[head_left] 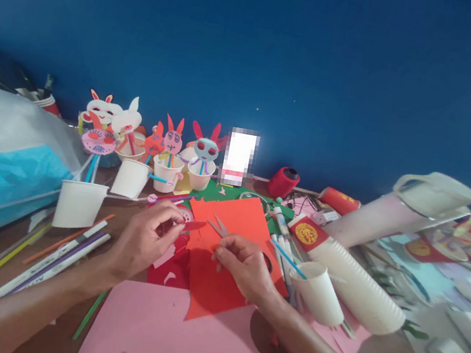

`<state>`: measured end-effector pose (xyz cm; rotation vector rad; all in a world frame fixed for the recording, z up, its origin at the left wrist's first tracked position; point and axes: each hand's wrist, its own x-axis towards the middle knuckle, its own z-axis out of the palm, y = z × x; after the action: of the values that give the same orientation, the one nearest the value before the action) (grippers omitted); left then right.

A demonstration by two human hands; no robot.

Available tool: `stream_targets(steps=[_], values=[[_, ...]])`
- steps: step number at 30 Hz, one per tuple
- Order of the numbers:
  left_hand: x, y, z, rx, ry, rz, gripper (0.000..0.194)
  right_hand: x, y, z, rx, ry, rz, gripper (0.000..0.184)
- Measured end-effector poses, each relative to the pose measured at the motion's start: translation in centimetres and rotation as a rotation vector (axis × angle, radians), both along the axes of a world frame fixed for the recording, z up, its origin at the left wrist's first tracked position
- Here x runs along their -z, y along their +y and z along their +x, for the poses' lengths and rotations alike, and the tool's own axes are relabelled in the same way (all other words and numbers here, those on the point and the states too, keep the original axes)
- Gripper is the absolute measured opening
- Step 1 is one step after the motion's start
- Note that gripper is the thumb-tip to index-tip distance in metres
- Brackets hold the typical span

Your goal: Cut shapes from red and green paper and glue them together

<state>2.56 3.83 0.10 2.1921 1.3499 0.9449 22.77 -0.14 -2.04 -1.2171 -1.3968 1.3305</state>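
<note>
The left hand (148, 234) pinches a small red paper piece (194, 226) and the right hand (239, 261) grips scissors (220, 227), both above orange paper (232, 218). Pink paper (173, 335) covers the brown table (54, 315) nearer than the fingers; beyond them (past paper-cup figures (171, 145)) rises a blue wall (256, 53).

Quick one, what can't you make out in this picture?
All in the head view:
- Scissors: grip end, mostly hidden by the right hand.
- Red piece: the end covered by the left hand's fingers.
- Bright rectangle: content lost to glare and pixelation.
- Pink sheet: near edge cut off by the frame.
- Far-right clutter: blurred.
</note>
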Motion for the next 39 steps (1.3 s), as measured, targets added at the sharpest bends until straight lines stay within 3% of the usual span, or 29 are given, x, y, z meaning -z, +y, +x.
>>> stream_targets(steps=[3, 7, 12, 16, 20, 23, 25, 27, 34, 39], values=[[1.4, -0.6, 0.2, 0.082, 0.049, 0.223, 0.012, -0.2, 0.0, -0.4, -0.013, 0.326, -0.244, 0.016], [1.8, -2.1, 0.6, 0.197, 0.296, 0.283, 0.019, -0.1, -0.1, -0.6, 0.021, 0.550, -0.381, 0.017], [0.4, -3.1, 1.2, 0.176, 0.397, 0.189, 0.027, 0.0, -0.1, -0.7, 0.057, 0.516, -0.336, 0.015], [0.6, -2.9, 1.3, 0.178, 0.371, 0.120, 0.029, 0.1, 0.1, -0.8, 0.108, 0.399, -0.285, 0.016], [1.6, -2.4, 1.5, 0.171, 0.087, -0.096, 0.029, 0.2, 0.6, -0.6, 0.154, 0.232, -0.197, 0.016], [1.5, -2.0, 1.6, 0.133, -0.294, -0.542, 0.039, 0.3, 0.7, -0.5, 0.151, 0.163, -0.144, 0.015], [1.0, -1.8, 1.8, 0.104, -0.494, -0.846, 0.035, 0.4, 0.6, -0.5, 0.128, 0.133, -0.125, 0.014], [0.4, -1.7, 2.1, 0.085, -0.589, -1.013, 0.027, 0.7, 0.4, -0.6, 0.092, 0.131, -0.118, 0.014], [0.9, -2.1, 2.8, -0.046, -0.624, -1.047, 0.021, 1.6, 0.3, -0.8, 0.028, 0.021, -0.060, 0.015], [1.3, -2.4, 2.5, 0.035, -0.598, -1.059, 0.025, 1.5, 0.2, -0.8, 0.023, -0.135, -0.016, 0.015]])
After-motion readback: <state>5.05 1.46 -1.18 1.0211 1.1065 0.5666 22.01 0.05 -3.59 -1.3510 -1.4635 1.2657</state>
